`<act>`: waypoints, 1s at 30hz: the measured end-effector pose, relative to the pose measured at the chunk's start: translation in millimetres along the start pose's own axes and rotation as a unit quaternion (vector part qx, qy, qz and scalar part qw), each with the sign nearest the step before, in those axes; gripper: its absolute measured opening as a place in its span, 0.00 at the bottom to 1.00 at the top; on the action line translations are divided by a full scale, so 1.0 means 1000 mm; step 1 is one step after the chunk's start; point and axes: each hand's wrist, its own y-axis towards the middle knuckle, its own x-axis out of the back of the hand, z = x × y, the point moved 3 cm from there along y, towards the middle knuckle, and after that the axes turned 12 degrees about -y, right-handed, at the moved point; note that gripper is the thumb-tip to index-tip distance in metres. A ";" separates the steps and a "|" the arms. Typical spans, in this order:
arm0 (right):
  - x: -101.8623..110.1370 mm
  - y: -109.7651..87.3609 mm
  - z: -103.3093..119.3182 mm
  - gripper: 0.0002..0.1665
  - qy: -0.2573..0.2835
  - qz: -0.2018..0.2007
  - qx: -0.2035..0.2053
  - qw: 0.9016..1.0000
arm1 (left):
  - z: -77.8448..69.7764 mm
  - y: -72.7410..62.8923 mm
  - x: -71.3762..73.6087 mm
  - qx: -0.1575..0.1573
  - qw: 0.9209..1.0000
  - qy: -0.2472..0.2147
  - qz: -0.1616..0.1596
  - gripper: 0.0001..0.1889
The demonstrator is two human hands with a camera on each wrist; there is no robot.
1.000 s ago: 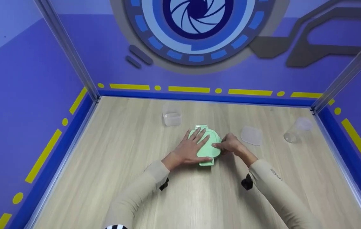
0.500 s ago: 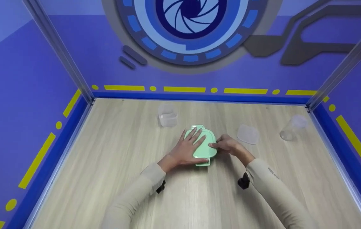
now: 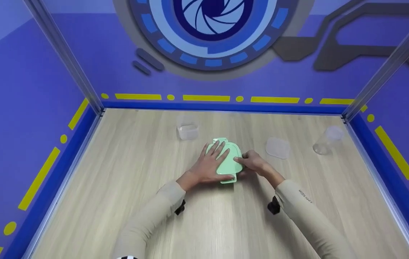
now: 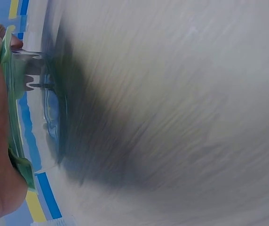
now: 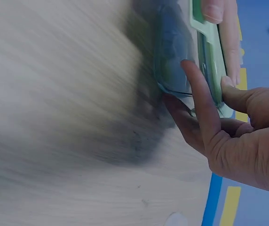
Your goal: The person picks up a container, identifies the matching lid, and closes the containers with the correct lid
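A clear food container (image 5: 174, 61) with a green snap-on lid (image 3: 230, 164) is between my hands near the middle of the table. My left hand (image 3: 208, 167) lies flat across the lid, fingers spread, thumb by the near flap (image 3: 229, 181). On the lid's right edge sits the thumb of my right hand (image 3: 257, 163). Its other fingers go around the container's side below the rim, as the right wrist view shows, so the hand pinches lid and container together. In the left wrist view the container's clear wall (image 4: 52, 110) shows under the lid. The flap on the right side is mostly hidden by my fingers.
Behind, to the left, stands an open translucent tub (image 3: 188, 131). A flat translucent square lid (image 3: 277, 148) lies right of my right hand. Farther right is a clear cylindrical container (image 3: 328, 140). Blue-purple walls (image 3: 93, 54) border the wooden table (image 3: 125, 172).
The head view has shifted slightly, moving the whole scene a little left in the picture. Both hands keep their places on the lidded container.
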 end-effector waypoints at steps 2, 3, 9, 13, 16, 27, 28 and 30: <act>-0.002 0.000 0.000 0.17 0.007 0.000 0.008 1.000 | 0.000 -0.001 0.002 -0.002 1.000 -0.001 0.001 0.49; -0.003 0.001 -0.001 0.18 0.010 -0.001 0.011 1.000 | 0.000 -0.002 0.002 -0.006 1.000 -0.007 0.003 0.45; -0.008 0.003 -0.009 0.22 -0.005 -0.029 0.015 0.999 | 0.000 -0.006 0.004 -0.026 0.999 -0.043 0.011 0.30; -0.012 -0.001 -0.012 0.31 0.002 -0.050 -0.004 0.999 | -0.003 -0.006 0.000 -0.015 1.000 -0.021 0.000 0.30; -0.016 -0.005 -0.014 0.40 0.037 -0.071 -0.021 0.997 | -0.004 -0.006 -0.002 0.000 1.000 -0.001 -0.009 0.31; -0.032 -0.007 -0.010 0.27 0.016 -0.162 0.013 0.987 | -0.008 -0.012 -0.002 0.041 0.998 0.017 -0.051 0.30; -0.034 -0.008 -0.010 0.28 0.018 -0.157 0.020 0.987 | -0.008 -0.013 -0.002 0.046 0.997 0.017 -0.054 0.30; -0.037 -0.008 -0.010 0.32 0.026 -0.139 0.041 0.989 | -0.009 -0.014 -0.003 0.060 0.996 0.020 -0.058 0.30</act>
